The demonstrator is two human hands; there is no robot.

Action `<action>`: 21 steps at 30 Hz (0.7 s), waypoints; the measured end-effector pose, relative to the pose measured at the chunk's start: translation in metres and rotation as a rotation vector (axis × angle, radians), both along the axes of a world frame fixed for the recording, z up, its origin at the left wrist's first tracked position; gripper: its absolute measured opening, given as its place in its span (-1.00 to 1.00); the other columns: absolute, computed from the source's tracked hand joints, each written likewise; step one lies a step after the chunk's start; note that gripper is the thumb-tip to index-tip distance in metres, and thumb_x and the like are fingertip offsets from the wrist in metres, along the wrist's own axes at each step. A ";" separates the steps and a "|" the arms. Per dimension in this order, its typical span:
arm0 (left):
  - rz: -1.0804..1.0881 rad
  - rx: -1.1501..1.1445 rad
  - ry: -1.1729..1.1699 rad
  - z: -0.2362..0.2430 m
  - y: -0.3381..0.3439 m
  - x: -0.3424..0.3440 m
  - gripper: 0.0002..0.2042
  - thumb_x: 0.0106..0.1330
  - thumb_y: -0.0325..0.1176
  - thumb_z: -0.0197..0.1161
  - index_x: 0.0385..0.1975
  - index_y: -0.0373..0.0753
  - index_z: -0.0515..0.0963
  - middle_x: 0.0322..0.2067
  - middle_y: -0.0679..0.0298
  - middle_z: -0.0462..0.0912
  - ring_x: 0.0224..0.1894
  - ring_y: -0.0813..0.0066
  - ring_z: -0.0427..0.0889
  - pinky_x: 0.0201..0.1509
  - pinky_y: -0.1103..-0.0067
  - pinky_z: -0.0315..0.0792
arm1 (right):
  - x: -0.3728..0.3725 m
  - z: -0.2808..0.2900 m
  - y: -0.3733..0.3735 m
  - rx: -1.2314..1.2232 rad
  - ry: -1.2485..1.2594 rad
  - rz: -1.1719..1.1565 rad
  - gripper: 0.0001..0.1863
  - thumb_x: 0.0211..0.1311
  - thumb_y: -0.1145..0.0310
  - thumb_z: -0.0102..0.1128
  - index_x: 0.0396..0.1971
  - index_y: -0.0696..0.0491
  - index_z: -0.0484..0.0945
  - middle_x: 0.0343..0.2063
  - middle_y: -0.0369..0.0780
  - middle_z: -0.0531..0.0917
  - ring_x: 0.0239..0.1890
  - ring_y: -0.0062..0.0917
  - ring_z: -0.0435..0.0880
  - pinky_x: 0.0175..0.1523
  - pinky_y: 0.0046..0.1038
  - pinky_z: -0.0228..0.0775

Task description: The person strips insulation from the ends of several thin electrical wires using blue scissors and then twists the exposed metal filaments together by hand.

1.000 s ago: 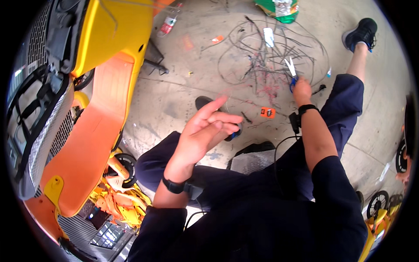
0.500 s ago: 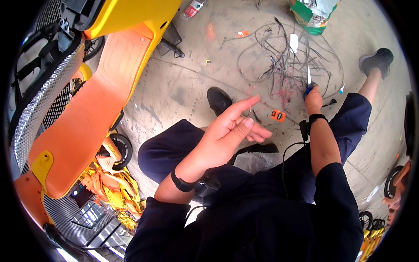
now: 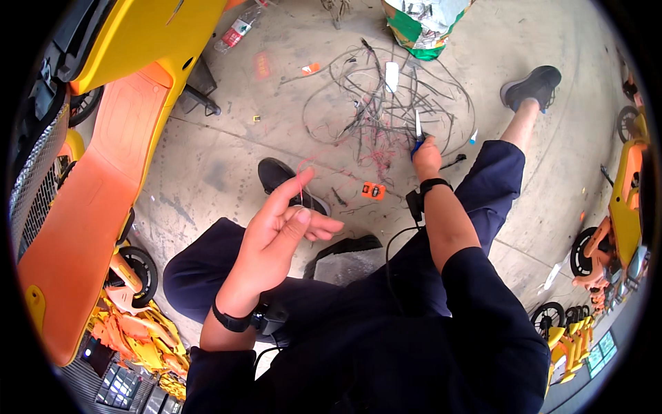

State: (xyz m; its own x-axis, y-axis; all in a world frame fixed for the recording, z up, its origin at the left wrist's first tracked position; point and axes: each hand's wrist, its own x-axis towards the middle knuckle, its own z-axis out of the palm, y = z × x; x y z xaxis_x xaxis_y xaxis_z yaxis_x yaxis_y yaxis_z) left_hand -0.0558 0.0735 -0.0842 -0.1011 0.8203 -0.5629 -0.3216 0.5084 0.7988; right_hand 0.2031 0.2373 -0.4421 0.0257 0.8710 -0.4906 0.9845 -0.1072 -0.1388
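My left hand (image 3: 279,224) is raised in front of my knee, its thumb and fingers closed in a pinch. A thin red wire (image 3: 301,190) runs up from the pinch along the index finger. Farther to the right, my right hand (image 3: 427,157) grips a blue-handled cutting tool (image 3: 418,126) with its pointed silver blade upward; scissors or a knife, I cannot make out which. The blade overlaps a tangle of dark cables (image 3: 358,114) on the floor. Fine red wire scraps (image 3: 376,155) lie at the near side of that tangle.
An orange package (image 3: 373,190) lies on the concrete floor between my hands. Beyond the cables stands a green-and-white sack (image 3: 425,50), with a plastic bottle (image 3: 236,33) at the far left. A yellow-and-orange vehicle body (image 3: 89,193) borders the left side. Orange parts (image 3: 141,334) are piled behind it.
The whole view has swung to the right, so everything appears farther left. My left hand still pinches the red wire, and my right hand still holds the cutting tool.
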 end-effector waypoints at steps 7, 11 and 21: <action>0.003 0.000 0.154 0.016 -0.010 0.007 -0.56 0.39 -0.44 -0.13 0.26 -0.29 0.07 -0.35 0.17 0.63 -0.32 0.58 0.55 -0.17 0.64 0.41 | 0.010 0.047 0.015 -0.522 0.347 -0.007 -0.75 0.10 0.32 0.12 -0.32 0.20 0.47 -0.45 -0.11 0.63 -0.41 -0.43 0.63 -0.30 -0.43 0.47; -0.052 0.145 0.217 0.045 -0.009 0.012 -0.58 0.41 -0.39 -0.15 0.26 -0.26 0.10 -0.38 0.21 0.63 -0.48 0.71 0.46 -0.34 0.76 0.35 | 0.030 0.112 0.022 -1.046 1.102 -0.518 -0.87 0.16 0.36 0.10 -0.35 0.09 0.50 -0.47 -0.22 0.61 -0.41 -0.57 0.59 -0.43 -0.58 0.40; -0.198 0.498 0.356 0.082 -0.038 0.008 -0.55 0.41 -0.32 -0.14 0.27 -0.25 0.08 -0.61 0.26 0.58 -0.66 0.72 0.42 -0.52 0.75 0.24 | 0.024 0.388 -0.075 -0.957 1.506 -0.014 -0.15 -0.21 0.17 0.50 0.07 0.31 0.32 -0.43 -0.12 0.63 -0.45 -0.56 0.63 -0.39 -0.67 0.44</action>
State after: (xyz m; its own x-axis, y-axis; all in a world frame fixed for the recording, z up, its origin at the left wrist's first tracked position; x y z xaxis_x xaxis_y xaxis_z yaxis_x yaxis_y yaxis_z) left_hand -0.0482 0.0358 -0.0018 -0.0317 0.9971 -0.0696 0.0681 0.0716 0.9951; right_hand 0.2267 0.1626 -0.0539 -0.8749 0.2998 -0.3803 0.0771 -0.6890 -0.7206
